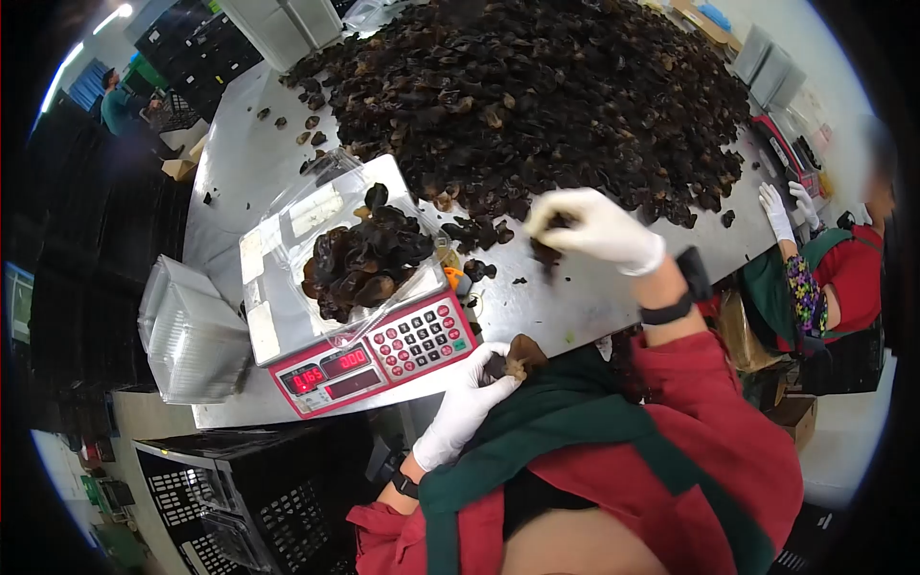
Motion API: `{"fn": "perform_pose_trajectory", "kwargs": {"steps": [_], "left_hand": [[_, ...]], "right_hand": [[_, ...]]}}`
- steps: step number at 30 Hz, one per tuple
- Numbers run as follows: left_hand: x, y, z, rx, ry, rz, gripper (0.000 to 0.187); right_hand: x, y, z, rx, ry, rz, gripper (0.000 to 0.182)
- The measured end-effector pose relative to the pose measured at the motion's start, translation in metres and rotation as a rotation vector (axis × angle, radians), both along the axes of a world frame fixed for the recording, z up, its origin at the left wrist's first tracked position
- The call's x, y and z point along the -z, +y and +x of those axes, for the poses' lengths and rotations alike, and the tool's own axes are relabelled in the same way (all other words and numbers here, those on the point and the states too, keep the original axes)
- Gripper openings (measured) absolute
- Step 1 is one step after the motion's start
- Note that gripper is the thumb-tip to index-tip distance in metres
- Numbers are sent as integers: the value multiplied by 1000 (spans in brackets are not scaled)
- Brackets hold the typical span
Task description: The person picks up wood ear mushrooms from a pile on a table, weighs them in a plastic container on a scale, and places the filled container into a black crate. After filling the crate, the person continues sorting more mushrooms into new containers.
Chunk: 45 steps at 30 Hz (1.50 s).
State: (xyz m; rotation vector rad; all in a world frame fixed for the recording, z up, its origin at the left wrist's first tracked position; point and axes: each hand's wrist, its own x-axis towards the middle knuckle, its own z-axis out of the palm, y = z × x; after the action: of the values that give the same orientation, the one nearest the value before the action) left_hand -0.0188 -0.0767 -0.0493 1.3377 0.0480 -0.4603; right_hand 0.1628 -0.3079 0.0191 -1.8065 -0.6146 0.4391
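Bare metal shows right of the scale [359,359]; pile [537,96] seemingly blocks beyond.

Bright, even light falls across my steel desk [222,172], leaving a soft sheen on the metal. White strip lights [63,75] glow at upper left. My right grip [541,230] smears with motion blur; the scale's red digits [331,370] read crisply. The edges bow and sink into black.
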Motion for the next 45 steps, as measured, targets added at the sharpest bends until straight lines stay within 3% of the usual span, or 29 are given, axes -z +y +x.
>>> {"fn": "perform_pose_trajectory", "kwargs": {"steps": [5, 8, 10, 12, 14, 16, 20, 22, 28, 36, 37, 40, 42, 44, 45], "left_hand": [[-18, 10, -4, -60, 47, -148, 33], [-22, 16, 1, -131, -13, -217, 31], [-22, 16, 8, -199, -33, -237, 31], [-21, 17, 10, -217, 8, -222, 30], [-24, 18, 8, -271, 45, -228, 29], [-23, 20, 2, -264, -28, -177, 27], [-21, 25, -12, -291, -53, -153, 26], [-20, 29, -17, -309, -40, -162, 26], [-17, 28, -19, -312, -31, -139, 30], [-13, 28, -15, -317, -20, -154, 29], [-13, 29, -14, -306, -33, -184, 29], [-20, 28, -10, -337, -63, -179, 26], [-27, 27, -7, -394, -77, -191, 23], [-28, 26, -5, -455, -78, -154, 27], [-29, 26, -5, -470, -67, -153, 27]], "right_hand": [[-4, -108, -46, -150, 89, -432, 15], [3, -124, -62, 188, -362, -800, 15], [-6, -84, -55, 322, -442, -655, 15], [-26, -26, -49, 326, -74, -402, 18], [-23, 22, -34, 224, -237, -207, 24], [-10, 63, -11, 142, -162, 91, 26], [-15, 108, 12, -76, -145, 214, 24], [-15, 117, 12, -127, 27, 302, 22], [-15, 122, 10, -40, 123, 362, 24], [-22, 131, 9, 152, -208, 314, 12], [-23, 142, 10, 249, -297, 429, 11], [-20, 168, 21, 354, -834, 426, 12], [-3, 178, 23, 183, -983, 237, 17], [19, 179, 18, -97, -953, 110, 23], [15, 174, 9, -82, -975, 134, 25]]}}
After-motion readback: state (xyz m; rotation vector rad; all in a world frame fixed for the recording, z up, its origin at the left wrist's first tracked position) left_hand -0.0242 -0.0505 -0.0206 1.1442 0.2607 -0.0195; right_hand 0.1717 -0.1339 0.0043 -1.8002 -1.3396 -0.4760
